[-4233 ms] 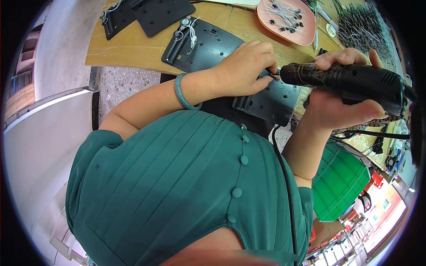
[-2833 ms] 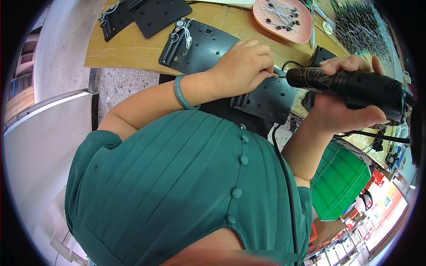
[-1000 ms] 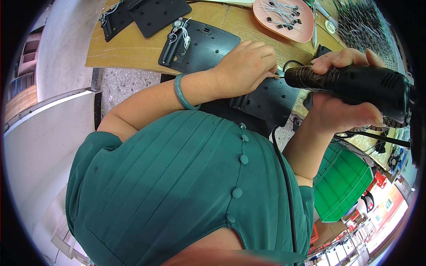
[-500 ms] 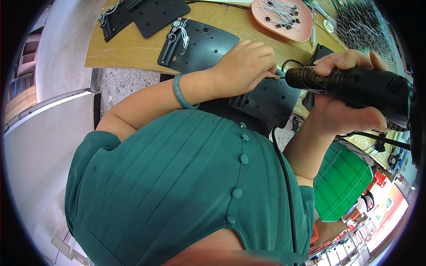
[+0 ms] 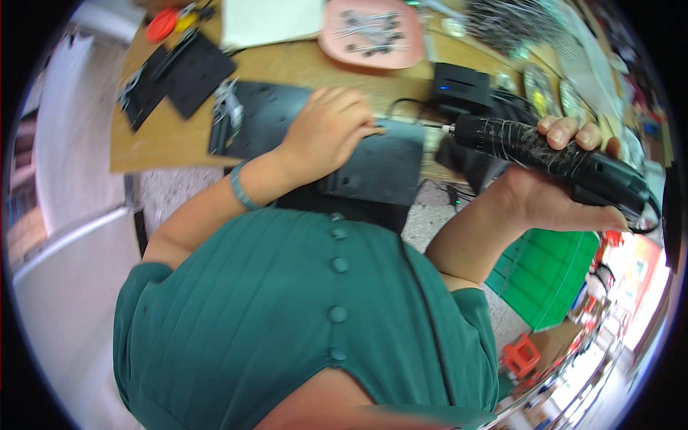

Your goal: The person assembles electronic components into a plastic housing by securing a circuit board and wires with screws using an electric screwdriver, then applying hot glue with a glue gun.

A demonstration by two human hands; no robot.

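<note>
My right hand (image 5: 555, 186) is wrapped round a black electric screwdriver (image 5: 502, 140), held nearly level with its bit pointing left. A gap lies between the bit's tip and my left hand (image 5: 326, 129). The fingers of that hand are pinched together over the right end of a dark plastic panel (image 5: 380, 161) at the table's near edge. What they pinch, if anything, is too small and blurred to name. To the left is another dark panel (image 5: 265, 107), with a bundle of white wires (image 5: 228, 107) at its left end.
More dark panels (image 5: 190, 75) lie at the table's far left. A pink tray (image 5: 337, 54) holds small black parts with white leads. Behind the screwdriver stands a black box (image 5: 459, 86) with a blue light. A green crate (image 5: 548, 276) sits at lower right, near a red stool (image 5: 521, 355).
The screwdriver has drawn back to the right, its bit leaving the left fingertips. My left hand stays pinched by the panel. The whole view has shifted, blurring the picture.
</note>
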